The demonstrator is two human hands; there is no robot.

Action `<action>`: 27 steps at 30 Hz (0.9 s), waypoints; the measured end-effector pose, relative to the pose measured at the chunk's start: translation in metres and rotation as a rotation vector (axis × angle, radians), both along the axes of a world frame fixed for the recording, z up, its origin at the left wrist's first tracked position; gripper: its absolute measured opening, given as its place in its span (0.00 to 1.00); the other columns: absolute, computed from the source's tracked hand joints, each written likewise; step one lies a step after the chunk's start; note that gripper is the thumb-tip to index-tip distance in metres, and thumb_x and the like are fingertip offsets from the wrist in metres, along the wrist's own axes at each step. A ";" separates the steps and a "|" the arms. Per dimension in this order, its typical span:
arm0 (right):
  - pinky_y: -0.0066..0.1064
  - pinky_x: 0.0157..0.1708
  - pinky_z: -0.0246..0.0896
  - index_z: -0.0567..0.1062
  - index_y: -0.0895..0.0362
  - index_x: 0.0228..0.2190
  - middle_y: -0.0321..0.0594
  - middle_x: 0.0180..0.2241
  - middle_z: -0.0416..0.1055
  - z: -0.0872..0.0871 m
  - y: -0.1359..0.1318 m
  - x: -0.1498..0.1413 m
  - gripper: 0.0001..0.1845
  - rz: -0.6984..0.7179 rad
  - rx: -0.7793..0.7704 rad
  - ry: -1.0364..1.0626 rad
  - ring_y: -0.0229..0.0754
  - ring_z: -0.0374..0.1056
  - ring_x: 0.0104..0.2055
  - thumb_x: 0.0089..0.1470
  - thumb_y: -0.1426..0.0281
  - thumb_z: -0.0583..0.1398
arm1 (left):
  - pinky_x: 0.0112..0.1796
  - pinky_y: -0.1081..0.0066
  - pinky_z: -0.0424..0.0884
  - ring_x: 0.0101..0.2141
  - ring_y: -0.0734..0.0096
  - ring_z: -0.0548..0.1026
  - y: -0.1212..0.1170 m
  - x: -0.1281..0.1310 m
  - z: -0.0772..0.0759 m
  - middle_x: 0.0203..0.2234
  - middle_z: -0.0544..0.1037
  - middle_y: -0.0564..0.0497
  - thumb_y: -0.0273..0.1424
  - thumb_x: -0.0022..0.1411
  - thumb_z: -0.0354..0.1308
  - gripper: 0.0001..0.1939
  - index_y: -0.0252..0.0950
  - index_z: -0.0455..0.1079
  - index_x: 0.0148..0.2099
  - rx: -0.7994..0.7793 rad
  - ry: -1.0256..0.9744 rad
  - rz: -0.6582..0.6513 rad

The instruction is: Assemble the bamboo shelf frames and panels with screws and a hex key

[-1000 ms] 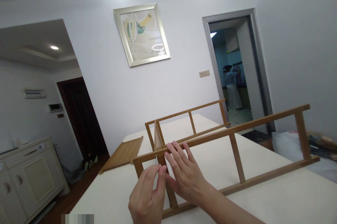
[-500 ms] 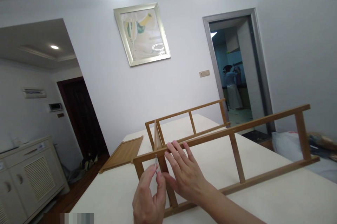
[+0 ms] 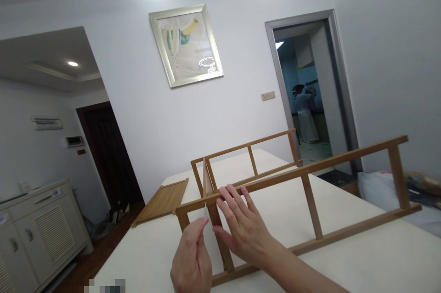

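Note:
A wooden ladder-like frame [image 3: 312, 205] stands on its long edge across the table, joined by a slat [image 3: 206, 178] to a second wooden frame [image 3: 253, 160] behind it. My left hand [image 3: 192, 256] is closed, thumb and fingers pinched around a thin metal rod [image 3: 206, 209] that looks like a hex key. The rod stands roughly upright, its upper tip at the near frame's top rail where the slat meets it; its lower end is hidden by my fingers. My right hand [image 3: 243, 224] holds the same rail just to the right, fingertips over its top and thumb by the crosspiece.
A slatted wooden panel [image 3: 161, 201] lies at the left edge of the white table [image 3: 138, 256]. A louvred cabinet [image 3: 48, 228] stands to the left. Bags [image 3: 379, 192] lie beyond the table's right side. Through the doorway, another person [image 3: 305, 111] stands in the far room.
My left fingers have closed further around the metal rod and turned slightly, so less of it shows. My right hand and the frames stay in place.

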State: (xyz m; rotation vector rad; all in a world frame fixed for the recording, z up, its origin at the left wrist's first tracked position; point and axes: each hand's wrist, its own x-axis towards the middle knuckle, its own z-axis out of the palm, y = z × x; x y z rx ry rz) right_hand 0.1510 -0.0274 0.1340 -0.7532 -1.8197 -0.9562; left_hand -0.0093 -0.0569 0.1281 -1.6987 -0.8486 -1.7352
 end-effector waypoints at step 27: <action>0.57 0.64 0.45 0.67 0.66 0.54 0.57 0.63 0.59 -0.001 0.000 0.002 0.25 0.002 -0.002 -0.011 0.57 0.46 0.68 0.59 0.66 0.58 | 0.25 0.76 0.70 0.20 0.77 0.70 -0.017 0.029 0.043 0.21 0.74 0.54 0.39 0.49 0.71 0.20 0.34 0.66 0.36 -0.867 -0.925 -0.929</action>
